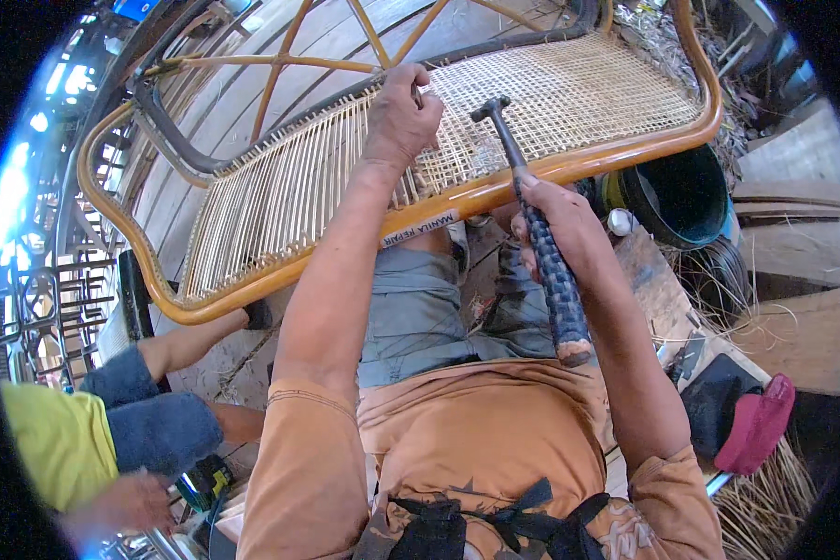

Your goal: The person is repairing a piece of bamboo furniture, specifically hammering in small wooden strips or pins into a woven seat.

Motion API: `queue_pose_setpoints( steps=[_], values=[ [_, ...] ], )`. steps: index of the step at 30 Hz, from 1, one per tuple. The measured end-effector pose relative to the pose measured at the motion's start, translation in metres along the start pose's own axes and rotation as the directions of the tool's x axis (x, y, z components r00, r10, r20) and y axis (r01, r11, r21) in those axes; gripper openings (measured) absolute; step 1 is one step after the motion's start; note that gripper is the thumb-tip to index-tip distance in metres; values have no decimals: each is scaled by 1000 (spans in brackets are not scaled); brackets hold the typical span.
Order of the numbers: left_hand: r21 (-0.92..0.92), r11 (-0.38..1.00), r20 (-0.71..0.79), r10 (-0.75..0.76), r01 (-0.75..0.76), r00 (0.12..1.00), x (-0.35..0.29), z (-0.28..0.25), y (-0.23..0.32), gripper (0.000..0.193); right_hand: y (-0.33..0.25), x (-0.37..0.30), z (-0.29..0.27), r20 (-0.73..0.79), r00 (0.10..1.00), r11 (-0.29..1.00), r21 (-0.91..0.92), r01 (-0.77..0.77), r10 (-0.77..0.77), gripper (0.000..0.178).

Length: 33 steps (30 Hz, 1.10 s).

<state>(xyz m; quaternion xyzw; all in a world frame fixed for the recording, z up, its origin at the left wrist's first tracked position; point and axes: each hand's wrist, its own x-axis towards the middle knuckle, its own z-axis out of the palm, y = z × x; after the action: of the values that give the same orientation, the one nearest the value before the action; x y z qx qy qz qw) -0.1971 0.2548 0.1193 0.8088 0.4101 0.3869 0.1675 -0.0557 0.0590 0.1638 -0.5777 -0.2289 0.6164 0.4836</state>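
A rattan chair frame of glossy bent cane lies across my lap. Its woven cane panel is a tight mesh on the right, while the left part has mostly parallel strands. My left hand is closed at the panel's far edge, where the mesh meets those strands. A small dark thing shows between its fingers, too hidden to name. My right hand grips a hammer by its wrapped, checkered handle. The hammer's dark metal head is above the mesh, to the right of my left hand.
At the lower left sits another person in a yellow-green top, one hand blurred. A black bucket stands at right beside coiled cane strands. A dark red cloth item lies at lower right. Metal racks line the left.
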Motion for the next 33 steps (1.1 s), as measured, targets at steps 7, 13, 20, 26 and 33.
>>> queue_pose_setpoints(
  steps=[7, 13, 20, 26, 33],
  values=[
    [16, 999, 57, 35, -36, 998, 7, 12, -1, 23, 10, 5, 11, -39, 999, 978, 209, 18, -10, 28],
    [111, 993, 160, -58, 40, 985, 8, 5, 7, 23, 5, 2, 13, 21, 999, 976, 217, -28, 24, 26],
    [-22, 1000, 40, -14, 15, 999, 0, -2, 16, 19, 0, 0, -1, 71, 997, 999, 32, -44, 41, 29],
    [-48, 999, 14, -23, 24, 1000, -4, -4, 9, 17, 6, -5, -1, 46, 998, 998, 52, -35, 33, 31],
    [-28, 999, 20, 15, -14, 1000, -4, -8, 20, 16, 6, -16, 5, 79, 994, 995, 55, -81, 76, 34]
  ],
)
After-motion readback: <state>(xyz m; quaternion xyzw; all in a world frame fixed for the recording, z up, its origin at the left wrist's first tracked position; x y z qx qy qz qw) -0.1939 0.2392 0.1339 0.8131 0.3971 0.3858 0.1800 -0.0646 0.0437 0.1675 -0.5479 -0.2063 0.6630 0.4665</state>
